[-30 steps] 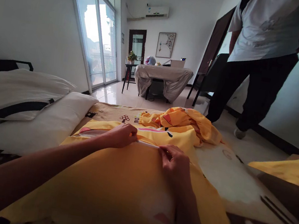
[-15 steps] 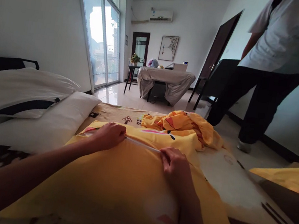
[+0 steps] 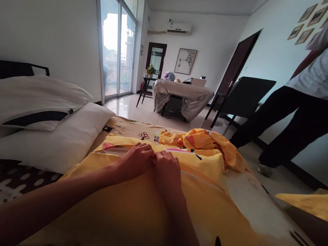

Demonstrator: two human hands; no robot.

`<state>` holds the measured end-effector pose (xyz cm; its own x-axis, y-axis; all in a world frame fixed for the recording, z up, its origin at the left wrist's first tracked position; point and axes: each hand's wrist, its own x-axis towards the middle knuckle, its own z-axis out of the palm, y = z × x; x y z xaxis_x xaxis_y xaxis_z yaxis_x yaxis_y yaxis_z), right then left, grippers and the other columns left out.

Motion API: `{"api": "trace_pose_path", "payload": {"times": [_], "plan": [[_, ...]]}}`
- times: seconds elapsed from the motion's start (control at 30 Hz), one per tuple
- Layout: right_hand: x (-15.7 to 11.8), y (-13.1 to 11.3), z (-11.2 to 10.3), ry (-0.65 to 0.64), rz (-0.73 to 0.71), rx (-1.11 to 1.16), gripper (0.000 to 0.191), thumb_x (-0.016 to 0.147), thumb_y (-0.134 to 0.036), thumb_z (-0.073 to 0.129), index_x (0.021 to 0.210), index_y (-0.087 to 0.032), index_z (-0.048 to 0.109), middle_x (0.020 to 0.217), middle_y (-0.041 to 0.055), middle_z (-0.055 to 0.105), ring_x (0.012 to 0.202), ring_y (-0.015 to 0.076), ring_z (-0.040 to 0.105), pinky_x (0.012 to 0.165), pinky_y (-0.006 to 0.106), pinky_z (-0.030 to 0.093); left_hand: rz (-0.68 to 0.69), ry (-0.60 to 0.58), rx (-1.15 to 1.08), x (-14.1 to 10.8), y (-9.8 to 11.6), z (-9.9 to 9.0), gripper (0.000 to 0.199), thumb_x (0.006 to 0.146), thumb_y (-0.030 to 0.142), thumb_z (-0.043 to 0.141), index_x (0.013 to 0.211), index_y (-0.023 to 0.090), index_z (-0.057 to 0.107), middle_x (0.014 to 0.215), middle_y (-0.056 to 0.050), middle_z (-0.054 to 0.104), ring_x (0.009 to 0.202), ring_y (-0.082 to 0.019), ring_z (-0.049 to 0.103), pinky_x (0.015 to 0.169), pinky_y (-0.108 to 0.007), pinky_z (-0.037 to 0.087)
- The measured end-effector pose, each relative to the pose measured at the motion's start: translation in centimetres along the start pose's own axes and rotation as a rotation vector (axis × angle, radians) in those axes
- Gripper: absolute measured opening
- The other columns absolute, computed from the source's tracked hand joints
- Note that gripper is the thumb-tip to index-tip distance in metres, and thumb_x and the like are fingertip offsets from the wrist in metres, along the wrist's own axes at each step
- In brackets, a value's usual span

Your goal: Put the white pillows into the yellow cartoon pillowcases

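"Because the left hand (image 3: 138, 159) and the right hand (image 3: 168, 171) sit so close together, can you make out their hold?"

"Both have fingers curled narrow, apparently pinching the yellow cover (image 3: 109, 209) at its pale seam (image 3: 202, 178); exactly what lies between the fingers is hidden."

"And where is the cover?"

"Spread on the bed (image 3: 127, 126), near and central, with a crumpled yellow cloth (image 3: 210, 141) beyond it to the far right and white pillows (image 3: 57, 146) off to the left."

"Which step would you call this?"

"Working along the seam, I'd judge. The next move calls for one hand anchoring the edge while the other draws along it, fabric kept flat so nothing bunches."

"Which way does it point?"

"The seam lies toward the far side, its long axis running left to right, the right end slightly nearer. The cover's broad part reaches from there toward the near edge of the view."
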<state>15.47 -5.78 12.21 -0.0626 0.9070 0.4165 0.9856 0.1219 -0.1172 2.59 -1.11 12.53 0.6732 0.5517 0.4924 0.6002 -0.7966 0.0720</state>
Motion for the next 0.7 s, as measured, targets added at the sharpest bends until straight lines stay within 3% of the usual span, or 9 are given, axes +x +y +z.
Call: {"api": "trace_pose_path", "payload": {"times": [0.13, 0.27, 0.4, 0.57, 0.7], "plan": [[-0.6, 0.9, 3.4, 0.102, 0.025, 0.121, 0.017, 0.089, -0.013, 0.05, 0.085, -0.018, 0.065, 0.087, 0.0056, 0.067, 0.088, 0.0211, 0.056, 0.074, 0.033, 0.032, -0.034, -0.044, 0.068, -0.6, -0.6, 0.4, 0.021, 0.089, 0.015, 0.045, 0.073, 0.015, 0.058, 0.08, -0.005, 0.063, 0.075, -0.017, 0.056, 0.074, -0.031, 0.041], [-1.6, 2.0, 5.4, 0.325, -0.023, 0.24, 0.015, 0.087, -0.01, 0.052, 0.081, -0.019, 0.063, 0.079, 0.0028, 0.065, 0.081, 0.0193, 0.053, 0.074, 0.031, 0.031, -0.092, -0.045, 0.056, -1.2, -1.4, 0.0, 0.019, 0.086, 0.013, 0.045, 0.072, 0.015, 0.058, 0.077, -0.003, 0.063, 0.074, -0.016, 0.055, 0.076, -0.032, 0.04], [-1.9, 2.4, 5.7, 0.459, -0.078, 0.31, 0.013, 0.087, -0.011, 0.051, 0.082, -0.019, 0.06, 0.077, 0.0021, 0.063, 0.078, 0.0185, 0.051, 0.074, 0.029, 0.032, -0.19, -0.049, 0.04, -1.6, -1.8, -1.4, 0.019, 0.085, 0.014, 0.044, 0.071, 0.016, 0.057, 0.078, -0.003, 0.063, 0.073, -0.016, 0.054, 0.071, -0.03, 0.039], [-1.9, 2.3, 5.6, 0.467, -0.092, 0.332, 0.011, 0.087, -0.012, 0.052, 0.083, -0.019, 0.059, 0.079, 0.0016, 0.063, 0.078, 0.0181, 0.051, 0.074, 0.029, 0.032, -0.299, -0.161, 0.074, -1.8, -2.0, -3.4, 0.022, 0.085, 0.018, 0.044, 0.065, 0.017, 0.054, 0.077, -0.003, 0.063, 0.072, -0.017, 0.055, 0.066, -0.03, 0.035], [-1.9, 2.2, 5.5, 0.493, -0.098, 0.338, 0.014, 0.088, -0.013, 0.05, 0.08, -0.019, 0.059, 0.076, 0.002, 0.063, 0.075, 0.0187, 0.051, 0.071, 0.029, 0.032, -0.331, -0.18, 0.031, -2.0, -3.0, -4.0, 0.022, 0.083, 0.018, 0.045, 0.064, 0.016, 0.054, 0.077, -0.004, 0.063, 0.072, -0.015, 0.055, 0.065, -0.028, 0.034]]}}
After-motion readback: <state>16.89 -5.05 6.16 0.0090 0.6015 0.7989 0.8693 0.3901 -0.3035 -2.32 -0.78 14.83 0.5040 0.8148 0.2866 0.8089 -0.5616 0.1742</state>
